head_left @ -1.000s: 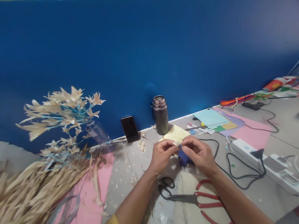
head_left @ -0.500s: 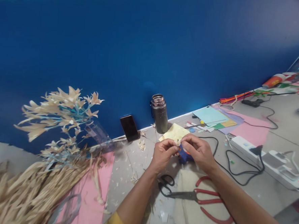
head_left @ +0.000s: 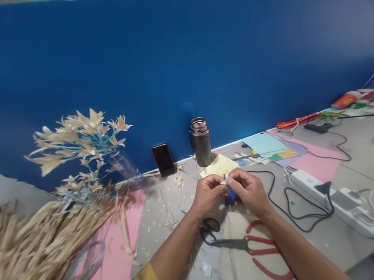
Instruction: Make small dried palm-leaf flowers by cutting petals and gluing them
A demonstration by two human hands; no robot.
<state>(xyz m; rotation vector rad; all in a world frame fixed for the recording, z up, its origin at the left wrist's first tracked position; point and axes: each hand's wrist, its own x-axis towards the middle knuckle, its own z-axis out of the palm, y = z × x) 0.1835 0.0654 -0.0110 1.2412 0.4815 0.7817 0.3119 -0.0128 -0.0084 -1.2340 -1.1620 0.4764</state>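
While spread at the near edge, pale cloth: wrinkled, set between both forearms.
Yellow patterned sleeve: near, around the left forearm.
Red-handled scissors: lying across the cloth, dark blades pointing left, red grips beside the right forearm.
Black looped handles: just beyond the scissors' tip, close to the left forearm.
Dried husk strips: heaped at near left, pale brown, partly over the pink sheet.
Pink sheet: flat at near left, strewn with a few loose strips.
Left hand: thumb and fingertips pinched together on the small pale piece.
Right hand: thumb and fingers meeting at the same piece, fingertips almost against those opposite.
Small pale piece: between both hands' fingertips, mid-scene; too small to identify.
Blue object: just under the right hand, mostly hidden.
White power strip: slanting at right, with a black plug on top.
Yellow paper: just past the hands.
Coloured sheets: overlapping at far right of the yellow paper.
Phone: leaning against the wall, dark screen outward.
Flask: upright and uncapped, right of the phone.
Pale flowers: at far left, on light-blue stems, beside a tilted clear container.
Blue wall: farthest, behind everything.
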